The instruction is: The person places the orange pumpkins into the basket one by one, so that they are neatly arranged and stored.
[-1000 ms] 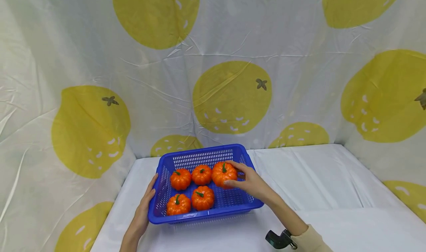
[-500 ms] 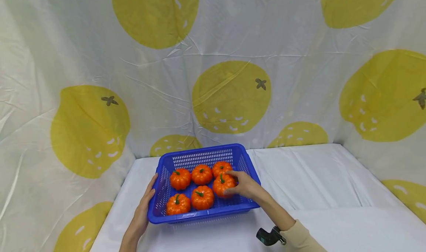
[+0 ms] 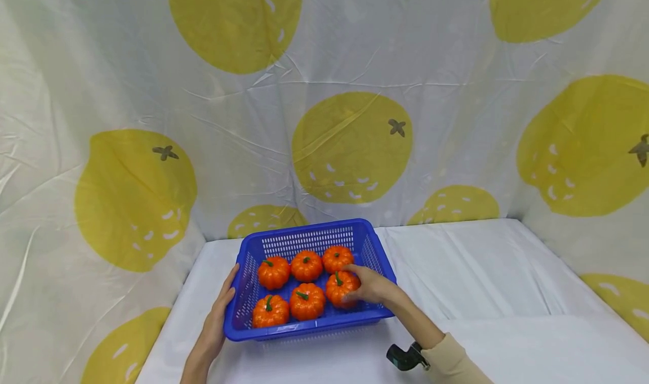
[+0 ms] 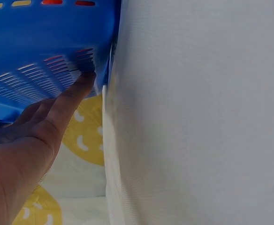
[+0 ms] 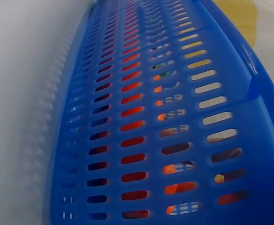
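Note:
A blue plastic basket (image 3: 310, 326) with perforated walls stands on the white-covered table. Inside it, several small orange pumpkins (image 3: 306, 266) with green stems sit in two rows. At the front right of the basket, my right hand (image 3: 374, 285) holds one pumpkin (image 3: 338, 291) between thumb and fingers. My left hand (image 3: 215, 319) lies along the basket's left side with its fingers straight. The left wrist view shows that hand (image 4: 38, 133) touching the slotted wall (image 4: 43, 40). In the right wrist view the basket wall (image 5: 261, 145) hides most of the right hand; orange shows through its slots.
White cloth (image 3: 507, 277) covers the table around the basket. Behind it hangs a white curtain (image 3: 446, 147) printed with yellow lemons. A black device (image 3: 405, 357) is strapped at the right wrist, by a beige sleeve (image 3: 453, 358).
My right hand has moved the pumpkin from the back row forward and down to the front right of the basket. Another pumpkin shows behind it at the back right. The left hand has stayed.

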A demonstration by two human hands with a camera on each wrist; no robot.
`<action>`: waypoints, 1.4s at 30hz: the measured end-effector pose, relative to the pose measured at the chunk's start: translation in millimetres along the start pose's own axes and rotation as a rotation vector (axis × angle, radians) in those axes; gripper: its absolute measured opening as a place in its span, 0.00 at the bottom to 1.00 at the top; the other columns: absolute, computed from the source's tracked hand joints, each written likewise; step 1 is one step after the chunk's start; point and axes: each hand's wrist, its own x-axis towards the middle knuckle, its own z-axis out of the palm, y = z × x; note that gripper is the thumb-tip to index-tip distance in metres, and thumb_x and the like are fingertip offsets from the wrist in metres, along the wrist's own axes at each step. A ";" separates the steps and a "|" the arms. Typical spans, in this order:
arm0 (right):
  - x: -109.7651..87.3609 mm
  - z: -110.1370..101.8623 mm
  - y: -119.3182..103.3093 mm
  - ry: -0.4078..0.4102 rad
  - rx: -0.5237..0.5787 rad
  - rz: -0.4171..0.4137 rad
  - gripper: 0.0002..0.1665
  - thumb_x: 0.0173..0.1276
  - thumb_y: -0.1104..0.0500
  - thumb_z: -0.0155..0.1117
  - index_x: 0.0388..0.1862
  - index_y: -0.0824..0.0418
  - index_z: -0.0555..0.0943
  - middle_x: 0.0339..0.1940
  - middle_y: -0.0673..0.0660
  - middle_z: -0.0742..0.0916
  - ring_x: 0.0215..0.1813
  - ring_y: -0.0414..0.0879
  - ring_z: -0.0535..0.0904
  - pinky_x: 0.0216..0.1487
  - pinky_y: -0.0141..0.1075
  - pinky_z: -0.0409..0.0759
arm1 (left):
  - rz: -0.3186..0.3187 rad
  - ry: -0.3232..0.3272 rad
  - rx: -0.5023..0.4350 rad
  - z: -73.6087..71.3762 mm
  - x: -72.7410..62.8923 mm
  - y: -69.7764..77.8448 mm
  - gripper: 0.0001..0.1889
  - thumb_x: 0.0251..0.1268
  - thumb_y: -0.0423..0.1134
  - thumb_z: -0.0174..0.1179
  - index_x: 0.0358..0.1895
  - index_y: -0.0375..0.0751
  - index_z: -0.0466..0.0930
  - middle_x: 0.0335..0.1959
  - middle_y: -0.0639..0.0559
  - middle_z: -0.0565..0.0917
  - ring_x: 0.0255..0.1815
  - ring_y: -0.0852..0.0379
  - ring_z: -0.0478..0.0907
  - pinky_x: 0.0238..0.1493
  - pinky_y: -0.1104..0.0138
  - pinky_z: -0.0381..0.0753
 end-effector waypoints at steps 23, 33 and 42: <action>5.6 4.5 -1.7 0.080 0.098 -0.042 0.40 0.58 0.55 0.82 0.66 0.67 0.77 0.65 0.69 0.83 0.68 0.65 0.78 0.71 0.60 0.74 | -0.001 0.018 -0.007 -3.2 -3.1 -1.4 0.30 0.86 0.54 0.29 0.86 0.61 0.41 0.88 0.48 0.35 0.87 0.34 0.30 0.79 0.30 0.29; -5.9 -11.5 -0.8 0.158 0.262 -0.180 0.40 0.75 0.41 0.64 0.77 0.61 0.70 0.76 0.67 0.76 0.77 0.66 0.70 0.76 0.58 0.69 | -0.012 0.039 0.028 -10.0 -7.1 0.7 0.31 0.87 0.55 0.28 0.86 0.59 0.36 0.88 0.51 0.32 0.87 0.39 0.25 0.79 0.32 0.24; -40.4 -55.1 44.4 0.265 0.045 -0.272 0.37 0.82 0.41 0.51 0.82 0.55 0.63 0.85 0.64 0.62 0.83 0.70 0.56 0.74 0.75 0.57 | 0.071 0.126 0.384 -17.8 -6.6 9.5 0.31 0.88 0.53 0.29 0.86 0.50 0.42 0.86 0.39 0.47 0.85 0.31 0.46 0.77 0.32 0.53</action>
